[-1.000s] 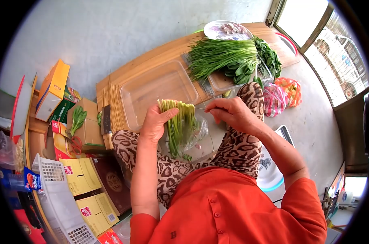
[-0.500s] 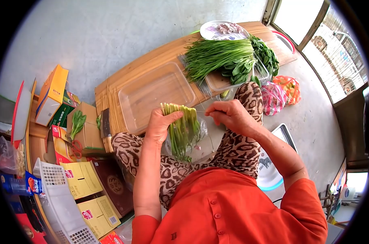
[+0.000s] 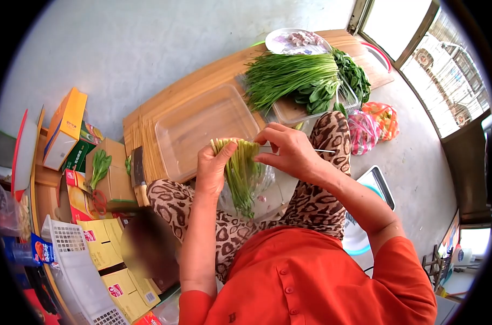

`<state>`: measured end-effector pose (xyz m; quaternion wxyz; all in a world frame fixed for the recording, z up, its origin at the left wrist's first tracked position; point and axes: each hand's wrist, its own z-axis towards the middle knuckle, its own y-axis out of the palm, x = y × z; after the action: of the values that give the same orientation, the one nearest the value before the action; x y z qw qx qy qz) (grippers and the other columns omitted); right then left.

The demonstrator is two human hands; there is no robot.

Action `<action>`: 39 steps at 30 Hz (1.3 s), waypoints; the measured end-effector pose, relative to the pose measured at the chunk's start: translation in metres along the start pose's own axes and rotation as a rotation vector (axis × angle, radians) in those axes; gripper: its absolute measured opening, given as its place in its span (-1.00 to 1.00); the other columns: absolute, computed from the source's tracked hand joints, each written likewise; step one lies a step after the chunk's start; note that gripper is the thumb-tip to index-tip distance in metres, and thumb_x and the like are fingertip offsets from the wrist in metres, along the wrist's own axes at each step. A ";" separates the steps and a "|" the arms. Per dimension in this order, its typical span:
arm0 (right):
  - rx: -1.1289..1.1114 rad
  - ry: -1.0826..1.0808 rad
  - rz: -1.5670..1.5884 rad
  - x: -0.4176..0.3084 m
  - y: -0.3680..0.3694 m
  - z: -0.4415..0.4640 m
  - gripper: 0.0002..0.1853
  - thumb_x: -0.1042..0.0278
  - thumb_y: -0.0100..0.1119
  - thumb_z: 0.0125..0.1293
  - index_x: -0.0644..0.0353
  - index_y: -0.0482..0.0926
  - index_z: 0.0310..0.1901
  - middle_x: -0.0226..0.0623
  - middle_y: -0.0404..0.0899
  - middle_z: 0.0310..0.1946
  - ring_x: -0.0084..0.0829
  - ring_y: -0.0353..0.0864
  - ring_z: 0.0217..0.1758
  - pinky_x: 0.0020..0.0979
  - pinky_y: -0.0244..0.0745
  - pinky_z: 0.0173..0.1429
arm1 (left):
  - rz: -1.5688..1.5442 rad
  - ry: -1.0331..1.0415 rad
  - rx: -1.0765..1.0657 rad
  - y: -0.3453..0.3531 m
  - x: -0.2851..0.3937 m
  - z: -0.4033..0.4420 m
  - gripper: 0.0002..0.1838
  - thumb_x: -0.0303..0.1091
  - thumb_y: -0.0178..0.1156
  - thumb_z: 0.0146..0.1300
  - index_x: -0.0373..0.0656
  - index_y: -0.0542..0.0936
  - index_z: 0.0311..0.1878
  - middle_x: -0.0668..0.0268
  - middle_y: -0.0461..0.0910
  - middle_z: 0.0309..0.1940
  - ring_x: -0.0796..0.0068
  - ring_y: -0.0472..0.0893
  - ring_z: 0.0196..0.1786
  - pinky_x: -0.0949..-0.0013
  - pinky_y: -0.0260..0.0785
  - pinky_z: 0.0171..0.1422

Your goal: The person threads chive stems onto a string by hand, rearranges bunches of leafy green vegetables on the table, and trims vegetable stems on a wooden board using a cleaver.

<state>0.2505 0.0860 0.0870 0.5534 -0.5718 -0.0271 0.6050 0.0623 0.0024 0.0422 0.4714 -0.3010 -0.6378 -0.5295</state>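
Note:
My left hand (image 3: 212,165) is closed around a bunch of garlic chives (image 3: 240,179), its thumb across the pale cut ends at the top while the green leaves hang down between my knees. My right hand (image 3: 286,151) pinches a thin skewer (image 3: 324,150). One end of the skewer sticks out to the right of the hand; the other points at the chives' stems, and how far it goes in is hidden. Below the chives lies a clear plastic bag (image 3: 267,187). Beyond my hands an empty clear plastic tray (image 3: 202,130) sits on the wooden table.
A heap of long chives (image 3: 289,73) and leafy greens (image 3: 316,95) lies at the table's far right, near a plate of meat (image 3: 281,40). Thin bamboo sticks (image 3: 143,135) and a cleaver (image 3: 138,165) lie at the left. Cardboard boxes (image 3: 113,162) and a white basket (image 3: 75,271) stand left.
My right hand has moved left, up against the chives' stems. The skewer now sticks out to the right behind that hand. My left hand keeps its hold on the bunch.

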 end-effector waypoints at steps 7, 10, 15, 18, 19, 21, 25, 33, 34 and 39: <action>0.060 0.019 0.065 0.005 0.013 0.005 -0.85 0.46 0.34 0.07 0.27 0.56 -0.35 -0.26 0.51 -0.47 -0.33 0.56 -0.46 -0.37 0.45 -0.36 | -0.043 -0.001 -0.003 -0.003 -0.001 -0.002 -0.83 -0.34 0.30 0.25 -0.25 0.67 -0.22 0.36 0.67 -0.32 0.62 0.58 -0.28 0.51 0.43 -0.14; 0.010 0.041 0.126 0.006 0.012 0.005 -0.82 0.39 0.31 0.11 0.27 0.53 -0.35 -0.22 0.53 -0.44 -0.18 0.57 -0.38 -0.29 0.46 -0.29 | -0.072 -0.002 0.008 -0.007 -0.005 -0.001 -0.83 -0.33 0.31 0.24 -0.24 0.67 -0.23 0.37 0.67 -0.33 0.62 0.58 -0.29 0.50 0.42 -0.14; -0.023 0.022 0.133 0.006 0.010 0.006 -0.82 0.38 0.32 0.12 0.27 0.53 -0.34 -0.20 0.54 -0.42 -0.19 0.58 -0.36 -0.28 0.46 -0.28 | -0.062 -0.013 -0.002 -0.010 -0.003 0.000 -0.83 -0.32 0.31 0.23 -0.23 0.68 -0.23 0.38 0.67 -0.33 0.62 0.58 -0.30 0.50 0.41 -0.15; 0.014 0.019 0.159 -0.002 0.010 0.008 -0.81 0.38 0.33 0.11 0.26 0.53 -0.33 -0.20 0.54 -0.42 -0.19 0.59 -0.35 -0.27 0.46 -0.27 | -0.044 -0.001 -0.039 -0.007 0.000 -0.001 -0.83 -0.31 0.31 0.23 -0.23 0.67 -0.23 0.38 0.67 -0.33 0.63 0.58 -0.30 0.50 0.41 -0.15; 0.016 0.020 0.159 -0.001 0.011 0.009 -0.81 0.38 0.33 0.11 0.26 0.53 -0.33 -0.20 0.54 -0.42 -0.19 0.59 -0.35 -0.27 0.46 -0.27 | -0.046 -0.009 -0.047 -0.005 0.000 -0.001 -0.83 -0.31 0.31 0.24 -0.23 0.67 -0.24 0.39 0.67 -0.33 0.64 0.57 -0.30 0.51 0.41 -0.15; 0.022 -0.001 0.171 0.002 0.015 0.009 -0.81 0.38 0.32 0.09 0.26 0.53 -0.34 -0.19 0.54 -0.43 -0.18 0.59 -0.34 -0.27 0.46 -0.27 | -0.047 -0.019 -0.057 -0.004 -0.002 -0.002 -0.82 -0.30 0.30 0.24 -0.23 0.67 -0.24 0.40 0.66 -0.33 0.64 0.56 -0.30 0.51 0.40 -0.15; 0.023 0.010 0.162 0.003 0.016 0.008 -0.81 0.38 0.31 0.09 0.27 0.52 -0.35 -0.18 0.54 -0.44 -0.16 0.58 -0.35 -0.26 0.46 -0.28 | -0.047 -0.021 -0.048 -0.006 -0.007 -0.002 -0.82 -0.30 0.30 0.25 -0.23 0.67 -0.24 0.43 0.64 -0.34 0.66 0.54 -0.29 0.52 0.38 -0.13; 0.016 0.005 0.133 0.004 0.015 0.010 -0.81 0.35 0.29 0.09 0.28 0.52 -0.37 -0.15 0.53 -0.45 -0.11 0.56 -0.36 -0.24 0.45 -0.28 | -0.064 -0.029 0.003 -0.006 -0.010 0.000 -0.83 -0.31 0.32 0.23 -0.22 0.67 -0.25 0.43 0.64 -0.33 0.65 0.54 -0.28 0.52 0.38 -0.14; 0.018 0.006 0.132 0.005 0.015 0.010 -0.81 0.35 0.29 0.09 0.28 0.52 -0.37 -0.15 0.53 -0.45 -0.11 0.56 -0.36 -0.24 0.45 -0.28 | -0.063 -0.027 0.007 -0.005 -0.009 0.000 -0.83 -0.31 0.32 0.24 -0.22 0.67 -0.25 0.42 0.64 -0.33 0.65 0.55 -0.28 0.51 0.38 -0.13; 0.047 -0.049 0.110 0.010 0.013 0.004 -0.77 0.43 0.33 0.08 0.26 0.55 -0.22 -0.19 0.55 -0.41 -0.25 0.61 -0.35 -0.32 0.53 -0.28 | -0.110 0.003 0.072 -0.014 -0.013 0.002 -0.85 -0.32 0.29 0.26 -0.20 0.66 -0.22 0.39 0.65 -0.31 0.62 0.57 -0.27 0.48 0.40 -0.12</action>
<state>0.2423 0.0907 0.0731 0.5316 -0.5442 0.0049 0.6490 0.0545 0.0024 0.0250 0.4530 -0.2476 -0.6714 -0.5317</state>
